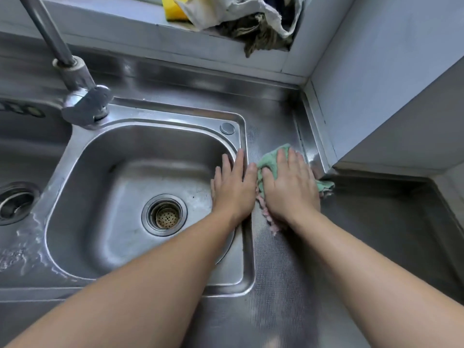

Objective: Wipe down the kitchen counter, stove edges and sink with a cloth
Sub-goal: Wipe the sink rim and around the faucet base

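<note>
Cloth (270, 160): mint green, pink fringe. Sink (140, 172): bare steel grey. Tabletop (281, 285): grey steel, fine dotted embossing. Sponge (172, 8): yellow. Wall (376, 71): pale grey.

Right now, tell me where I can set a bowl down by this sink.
Bare counter lies right of the right hand and cloth, toward the wall. The strip nearer you, right of the basin rim, is free too. The ledge holding the sponge and rags is crowded.
</note>
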